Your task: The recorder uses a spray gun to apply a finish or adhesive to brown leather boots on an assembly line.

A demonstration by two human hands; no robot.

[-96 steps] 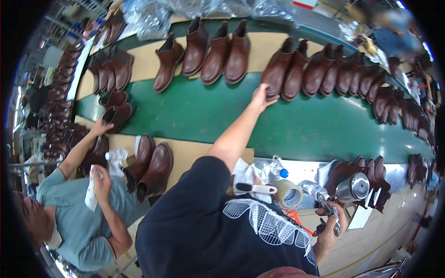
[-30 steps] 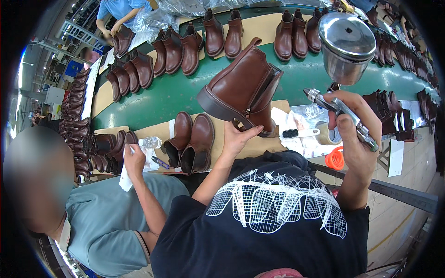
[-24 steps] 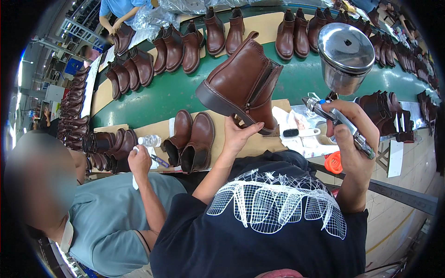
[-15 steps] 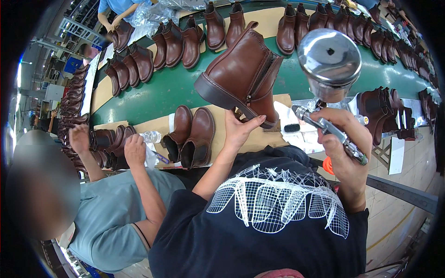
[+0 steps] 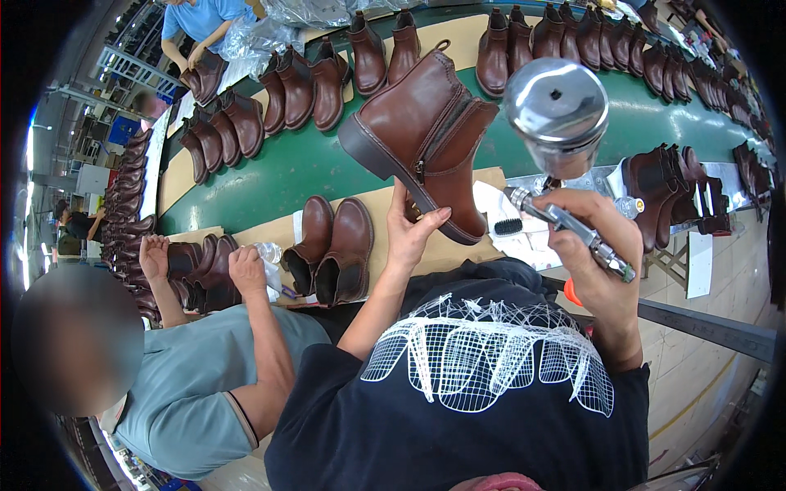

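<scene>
Left hand (image 5: 413, 229) still gripping brown boot (image 5: 426, 135), right hand (image 5: 598, 245) clasping spray gun (image 5: 561, 147), raised nearer

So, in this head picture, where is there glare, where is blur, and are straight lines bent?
Head view: bright glare sits on the metal cup of the spray gun held by the right hand; the brown boot in the left hand is sharp with soft highlights; the neighbouring person's face is blurred; the green conveyor belt curves toward the dark round rim.

The left hand (image 5: 413, 233) holds a brown boot (image 5: 426, 131) up by its sole, tilted above the green belt (image 5: 270, 176). The right hand (image 5: 602, 254) grips a spray gun (image 5: 561, 164) just beside it.
</scene>
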